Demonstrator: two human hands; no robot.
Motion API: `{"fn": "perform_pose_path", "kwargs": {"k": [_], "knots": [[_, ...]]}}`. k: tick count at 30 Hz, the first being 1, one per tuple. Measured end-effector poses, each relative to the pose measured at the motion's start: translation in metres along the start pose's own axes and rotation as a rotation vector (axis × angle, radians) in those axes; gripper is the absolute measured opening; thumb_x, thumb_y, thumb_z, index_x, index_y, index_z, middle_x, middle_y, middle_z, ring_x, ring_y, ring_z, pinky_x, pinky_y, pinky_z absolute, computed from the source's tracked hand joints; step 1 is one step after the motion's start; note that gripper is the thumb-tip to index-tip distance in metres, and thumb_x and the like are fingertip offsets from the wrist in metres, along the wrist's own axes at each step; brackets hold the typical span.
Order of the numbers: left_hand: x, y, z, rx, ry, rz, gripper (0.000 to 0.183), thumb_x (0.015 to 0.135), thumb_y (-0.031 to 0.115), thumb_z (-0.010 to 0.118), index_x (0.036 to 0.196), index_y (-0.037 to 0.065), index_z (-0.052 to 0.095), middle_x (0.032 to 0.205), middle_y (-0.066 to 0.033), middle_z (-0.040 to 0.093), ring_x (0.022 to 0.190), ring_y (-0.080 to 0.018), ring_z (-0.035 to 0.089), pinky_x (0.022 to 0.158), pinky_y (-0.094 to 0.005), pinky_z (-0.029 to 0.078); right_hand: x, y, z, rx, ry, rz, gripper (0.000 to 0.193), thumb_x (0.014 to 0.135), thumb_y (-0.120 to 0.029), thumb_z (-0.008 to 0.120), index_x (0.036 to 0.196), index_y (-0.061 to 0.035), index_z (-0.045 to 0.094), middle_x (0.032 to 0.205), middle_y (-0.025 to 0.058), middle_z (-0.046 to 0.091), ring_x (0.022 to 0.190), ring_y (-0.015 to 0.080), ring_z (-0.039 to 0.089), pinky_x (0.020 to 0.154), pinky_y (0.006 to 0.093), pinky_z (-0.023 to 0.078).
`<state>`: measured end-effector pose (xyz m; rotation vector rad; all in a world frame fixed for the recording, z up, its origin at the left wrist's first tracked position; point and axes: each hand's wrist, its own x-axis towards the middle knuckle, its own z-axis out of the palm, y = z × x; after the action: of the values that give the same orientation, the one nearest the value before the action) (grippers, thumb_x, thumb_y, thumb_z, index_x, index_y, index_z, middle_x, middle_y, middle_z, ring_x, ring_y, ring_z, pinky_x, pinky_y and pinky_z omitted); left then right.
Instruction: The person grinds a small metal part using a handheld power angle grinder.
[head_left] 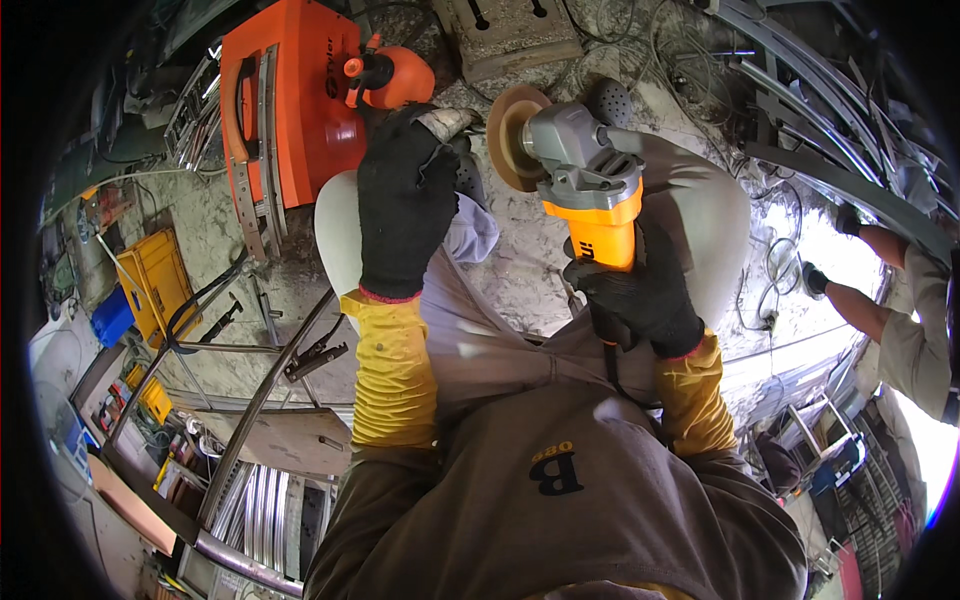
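My right hand, in a black glove, is wrapped round the yellow body of an angle grinder. The grinder's grey head points away from me, and its brown round disc faces left, above the floor between my feet. My left hand, also black-gloved, is over my left knee with its fingers curled. Something pale shows at its fingertips, too unclear to name. Just left of that hand stand an orange toolbox and an orange spray bottle.
A slotted metal plate lies ahead. Metal profiles and loose cables are at the right. Another person is at the far right. A curved metal tube and a yellow case are at the left.
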<state>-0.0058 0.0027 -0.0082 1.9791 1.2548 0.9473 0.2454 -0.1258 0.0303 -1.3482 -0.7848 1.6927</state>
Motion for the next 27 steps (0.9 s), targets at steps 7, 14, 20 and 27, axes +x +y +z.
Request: {"fn": "perform_pose_path", "kwargs": {"k": [7,14,20,27], "knots": [[-0.005,-0.013,-0.001,0.025,-0.004,-0.001,0.041,0.088,-0.01,0.06,0.125,0.005,0.074,0.119,-0.0119,0.074,0.108,-0.0245,0.073,0.091,-0.0334,0.057,-0.001,0.003,0.0,0.031,-0.018,-0.025,0.048,0.087,0.003,0.081,0.131,0.0019,0.061,0.112,0.0105,0.07,0.094,0.0165,0.068,0.081,0.0325,0.058],[-0.001,-0.005,-0.001,-0.043,0.038,-0.047,0.035,0.094,-0.007,0.062,0.124,0.004,0.074,0.121,-0.0109,0.073,0.106,-0.0222,0.073,0.089,-0.0324,0.058,-0.002,0.008,-0.005,0.132,-0.014,0.026,0.05,0.089,0.007,0.076,0.135,0.0036,0.057,0.115,0.0141,0.068,0.095,0.018,0.066,0.082,0.031,0.057],[-0.002,-0.007,-0.002,-0.002,0.024,-0.029,0.037,0.093,-0.008,0.062,0.125,0.005,0.074,0.122,-0.0114,0.073,0.108,-0.0238,0.073,0.09,-0.0328,0.058,-0.002,0.009,0.0,0.044,0.02,-0.037,0.05,0.09,0.004,0.079,0.135,0.0036,0.056,0.116,0.0142,0.067,0.095,0.0184,0.066,0.082,0.0316,0.057],[0.002,-0.002,-0.002,0.029,0.008,0.044,0.043,0.089,-0.011,0.061,0.127,0.005,0.073,0.124,-0.0127,0.072,0.111,-0.0267,0.072,0.094,-0.0352,0.057,0.0,0.003,0.0,-0.003,0.013,0.052,0.077,0.083,-0.005,0.089,0.149,-0.0035,0.048,0.112,0.0061,0.068,0.097,0.014,0.065,0.085,0.0322,0.057]]}}
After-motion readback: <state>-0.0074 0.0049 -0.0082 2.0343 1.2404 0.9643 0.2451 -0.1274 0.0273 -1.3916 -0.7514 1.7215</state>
